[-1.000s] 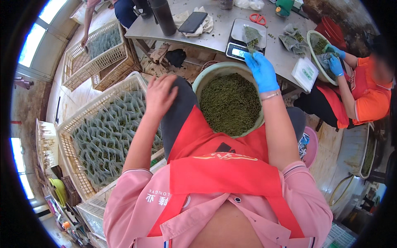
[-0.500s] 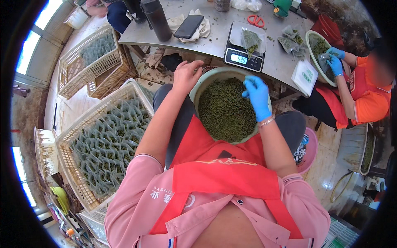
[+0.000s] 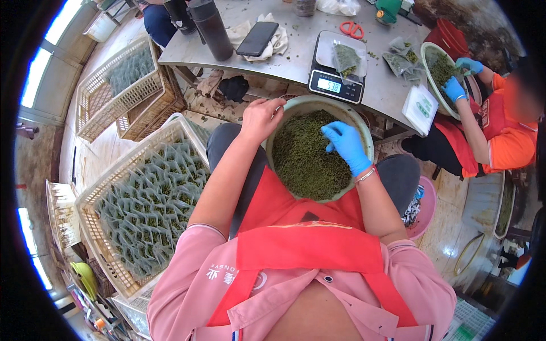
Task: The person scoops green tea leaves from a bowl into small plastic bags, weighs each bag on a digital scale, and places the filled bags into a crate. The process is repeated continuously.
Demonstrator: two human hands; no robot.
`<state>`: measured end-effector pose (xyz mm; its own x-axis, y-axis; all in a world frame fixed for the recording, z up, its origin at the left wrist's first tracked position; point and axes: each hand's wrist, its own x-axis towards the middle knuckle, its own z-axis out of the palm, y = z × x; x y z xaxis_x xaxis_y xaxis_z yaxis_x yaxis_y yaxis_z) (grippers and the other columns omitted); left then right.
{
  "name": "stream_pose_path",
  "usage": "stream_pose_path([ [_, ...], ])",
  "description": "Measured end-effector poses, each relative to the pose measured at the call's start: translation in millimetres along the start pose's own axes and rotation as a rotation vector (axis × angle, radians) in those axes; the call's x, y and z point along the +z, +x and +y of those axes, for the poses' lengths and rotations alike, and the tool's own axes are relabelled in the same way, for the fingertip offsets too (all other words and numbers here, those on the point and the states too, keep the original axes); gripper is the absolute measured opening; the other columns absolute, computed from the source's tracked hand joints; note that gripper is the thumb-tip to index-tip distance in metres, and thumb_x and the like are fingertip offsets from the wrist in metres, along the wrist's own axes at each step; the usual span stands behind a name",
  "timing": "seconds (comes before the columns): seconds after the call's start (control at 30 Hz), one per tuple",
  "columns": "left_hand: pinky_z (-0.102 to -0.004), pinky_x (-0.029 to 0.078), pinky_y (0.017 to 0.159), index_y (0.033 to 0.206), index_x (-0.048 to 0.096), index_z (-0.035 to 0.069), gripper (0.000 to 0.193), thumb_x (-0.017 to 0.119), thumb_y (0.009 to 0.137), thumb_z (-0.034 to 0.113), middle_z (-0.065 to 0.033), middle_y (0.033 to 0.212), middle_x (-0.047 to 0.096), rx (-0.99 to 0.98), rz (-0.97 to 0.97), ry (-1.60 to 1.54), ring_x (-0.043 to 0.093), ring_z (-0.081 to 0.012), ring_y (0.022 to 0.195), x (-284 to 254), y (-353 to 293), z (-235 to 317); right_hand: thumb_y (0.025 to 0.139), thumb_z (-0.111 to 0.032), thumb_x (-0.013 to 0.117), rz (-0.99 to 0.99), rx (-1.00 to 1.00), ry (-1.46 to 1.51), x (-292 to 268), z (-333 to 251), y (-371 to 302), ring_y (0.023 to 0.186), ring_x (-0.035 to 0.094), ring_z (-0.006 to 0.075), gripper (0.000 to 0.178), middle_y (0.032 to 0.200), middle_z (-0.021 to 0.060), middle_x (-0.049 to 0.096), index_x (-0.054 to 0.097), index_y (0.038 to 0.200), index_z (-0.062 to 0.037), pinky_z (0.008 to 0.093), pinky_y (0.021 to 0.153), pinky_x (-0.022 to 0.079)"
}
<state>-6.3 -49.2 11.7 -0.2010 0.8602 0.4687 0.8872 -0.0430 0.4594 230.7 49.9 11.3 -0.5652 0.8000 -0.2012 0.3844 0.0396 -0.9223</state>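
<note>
Between my knees stands a round pale-green basin [image 3: 310,101] filled with small green berries [image 3: 304,156] that look like peppercorns. My right hand [image 3: 348,148], in a blue glove, is over the berries at the basin's right side, its fingers bent toward the thumb; whatever may be in the pinch is hidden. Bare and curled, my left hand [image 3: 261,119] is by the basin's far left rim, fingers closed and their inside out of sight. Beyond the basin, a digital scale [image 3: 335,85] on the table bears a clear bag [image 3: 346,58] of the berries.
To my left, a cream crate [image 3: 126,157] holds many filled bags. The metal table [image 3: 267,67] carries a phone [image 3: 257,38], a dark flask [image 3: 210,28], red scissors [image 3: 351,29] and more bags [image 3: 402,61]. A co-worker [image 3: 503,128] works at another basin [image 3: 427,63] on the right.
My right hand has moved left and slightly down, fingers more bent. My left hand has shifted a little right. The co-worker's gloved hands have moved apart over their basin.
</note>
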Motion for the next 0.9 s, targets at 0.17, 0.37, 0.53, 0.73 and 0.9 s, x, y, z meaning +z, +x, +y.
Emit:
stream_pose_path([
  [0.17,-0.0343,0.051,0.066,0.097,0.064,0.011,0.018,0.061,0.080,0.016,-0.0086,0.080,0.066,-0.195,0.063,-0.115,0.064,-0.0237,0.071,15,22,-7,0.087,-0.019,0.058,0.442,-0.515,-0.378,-10,-9,32,0.074,0.064,0.0216,0.036,0.117,0.0143,0.056,0.054,0.120,-0.0055,0.0325,0.065,0.052],
  [0.37,-0.0333,0.051,0.072,0.095,0.065,0.011,0.016,0.062,0.081,0.018,-0.0070,0.086,0.067,-0.250,0.060,-0.132,0.066,-0.0215,0.076,17,29,4,0.087,-0.021,0.050,0.476,-0.425,-0.896,-12,-43,85,0.088,0.062,0.0340,0.031,0.129,0.0125,0.048,0.053,0.117,-0.0121,0.0434,0.071,0.052],
  [0.53,-0.0382,0.045,0.089,0.104,0.061,0.011,0.029,0.066,0.078,0.023,-0.0068,0.090,0.067,-0.079,0.197,0.053,0.065,-0.0247,0.080,30,30,-4,0.083,-0.019,0.053,0.378,-0.533,-1.048,-22,-77,113,0.074,0.063,0.0328,0.017,0.120,0.0101,0.053,0.058,0.096,-0.0096,0.0435,0.061,0.051],
  [0.73,-0.0406,0.049,0.072,0.114,0.051,0.010,0.055,0.073,0.070,0.034,-0.0098,0.089,0.066,-0.440,-0.010,0.182,0.063,-0.0311,0.081,23,49,0,0.079,-0.019,0.058,0.074,-0.840,-1.054,39,-123,61,0.066,0.061,0.0278,0.012,0.083,0.0080,0.058,0.061,0.087,-0.0102,0.0411,0.055,0.049],
  [0.9,-0.0427,0.049,0.065,0.119,0.049,0.014,0.054,0.070,0.072,0.029,-0.0137,0.089,0.065,-0.463,0.003,0.138,0.064,-0.0320,0.077,36,41,-6,0.079,-0.012,0.053,0.000,-0.630,-1.132,73,-79,90,0.069,0.065,0.0273,0.012,0.080,0.0106,0.063,0.061,0.086,-0.0075,0.0395,0.056,0.050],
])
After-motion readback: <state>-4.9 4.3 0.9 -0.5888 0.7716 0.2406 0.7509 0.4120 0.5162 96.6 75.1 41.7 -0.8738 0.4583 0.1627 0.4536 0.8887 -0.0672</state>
